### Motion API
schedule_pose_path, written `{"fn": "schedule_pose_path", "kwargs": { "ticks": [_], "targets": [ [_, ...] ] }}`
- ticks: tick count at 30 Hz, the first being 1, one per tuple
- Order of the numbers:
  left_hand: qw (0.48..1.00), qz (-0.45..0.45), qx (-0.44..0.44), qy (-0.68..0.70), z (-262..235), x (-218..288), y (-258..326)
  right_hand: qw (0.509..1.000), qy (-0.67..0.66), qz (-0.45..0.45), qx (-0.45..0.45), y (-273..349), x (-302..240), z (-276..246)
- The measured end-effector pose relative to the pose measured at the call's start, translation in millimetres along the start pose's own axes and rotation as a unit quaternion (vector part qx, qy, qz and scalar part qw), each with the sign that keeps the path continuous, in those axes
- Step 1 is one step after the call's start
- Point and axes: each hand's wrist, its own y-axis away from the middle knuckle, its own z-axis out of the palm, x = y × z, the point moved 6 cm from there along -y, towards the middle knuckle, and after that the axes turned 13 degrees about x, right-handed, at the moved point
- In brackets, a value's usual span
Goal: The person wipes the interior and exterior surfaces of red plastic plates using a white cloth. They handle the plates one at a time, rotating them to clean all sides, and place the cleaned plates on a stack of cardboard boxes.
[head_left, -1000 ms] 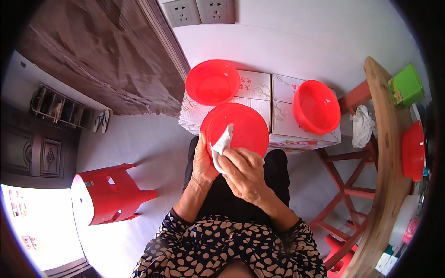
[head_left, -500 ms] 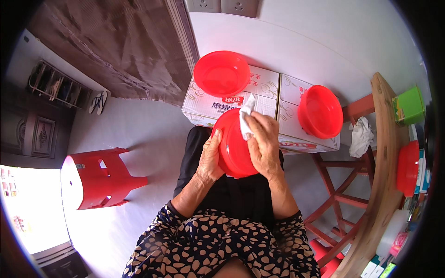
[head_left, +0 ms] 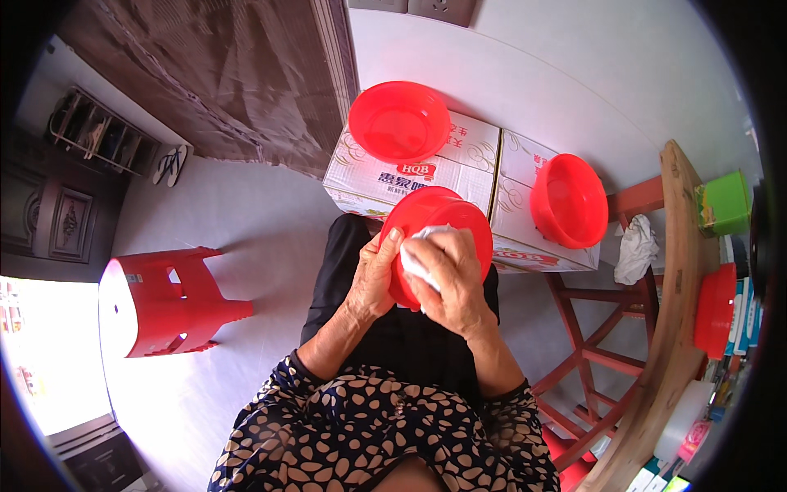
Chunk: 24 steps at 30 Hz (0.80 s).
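I hold a red plastic bowl [head_left: 443,215] over my lap, tilted with its underside toward me. My left hand [head_left: 373,275] grips its left rim. My right hand [head_left: 449,279] presses a crumpled white cloth [head_left: 416,261] against the bowl's side. Two more red bowls rest on white cardboard boxes [head_left: 475,164] ahead of me: one [head_left: 399,121] at the left, one [head_left: 568,201] at the right.
A red plastic stool [head_left: 156,303] stands on the floor at my left. At my right are a wooden table edge [head_left: 676,328], a red chair frame [head_left: 607,328] with a white rag [head_left: 638,250], another red bowl [head_left: 715,309] and a green box [head_left: 721,203]. A shoe rack [head_left: 98,139] is far left.
The bowl has turned in my hands and dropped a little toward my lap. My right hand with the cloth has slid from the bowl's upper rim down onto its side.
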Motion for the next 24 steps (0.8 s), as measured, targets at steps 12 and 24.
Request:
{"fn": "schedule_pose_path", "kwargs": {
  "ticks": [12,24],
  "targets": [
    [0.986,0.064,0.003,-0.153,11.2,7.9,18.1,0.964,-0.058,0.248,0.075,6.6,65.0,-22.8],
    [0.961,0.066,-0.05,-0.262,18.7,9.3,35.5,0.998,0.022,0.052,0.025,-9.7,19.0,-33.8]
  ]
}}
